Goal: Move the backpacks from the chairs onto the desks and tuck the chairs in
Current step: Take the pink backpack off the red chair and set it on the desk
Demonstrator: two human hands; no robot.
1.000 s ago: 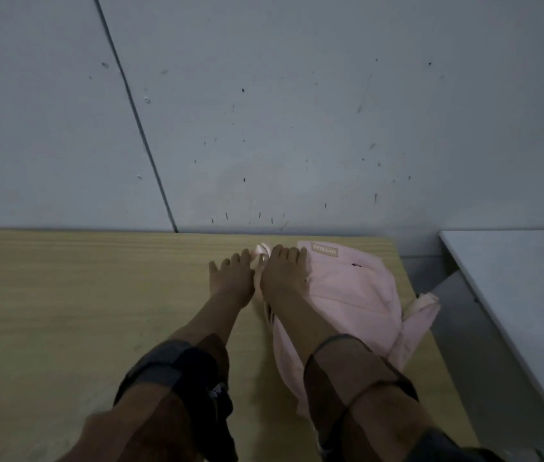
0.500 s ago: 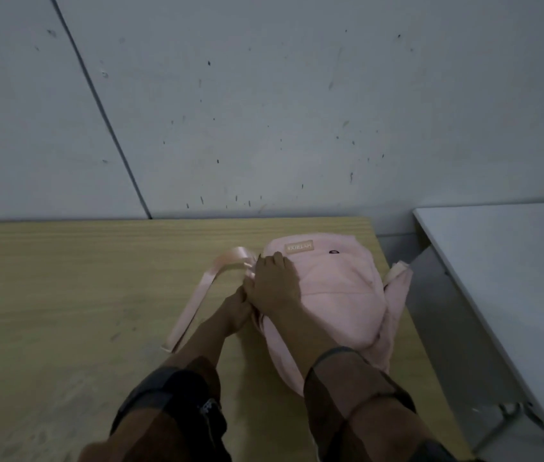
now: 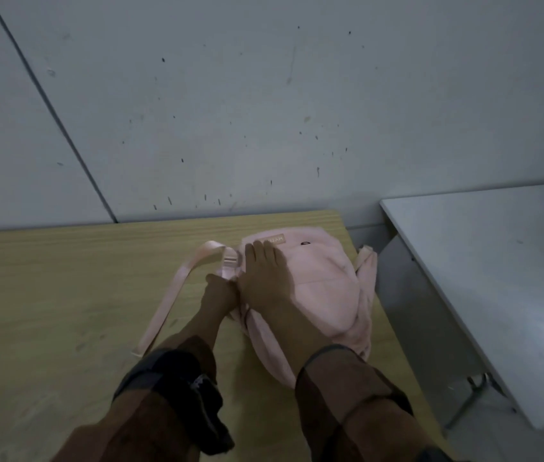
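Bare light-wood tabletop (image 3: 47,295) stretching left, pale pink strap (image 3: 170,295) trailing leftward, left hand (image 3: 220,291) at the soft pink fabric backpack (image 3: 324,288), grip not discernible, right hand (image 3: 264,278) flat on it with fingers straight, backpack near the tabletop's right edge, gap, then grey tabletop (image 3: 497,278).

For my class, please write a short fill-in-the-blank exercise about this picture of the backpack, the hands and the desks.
1. The backpack is coloured ____.
2. The backpack lies on the ____ desk, not the white desk.
3. The right hand rests flat on the ____.
4. A loose strap trails from the backpack toward the person's ____ side, past the left hand.

Missing words: pink; wooden; backpack; left
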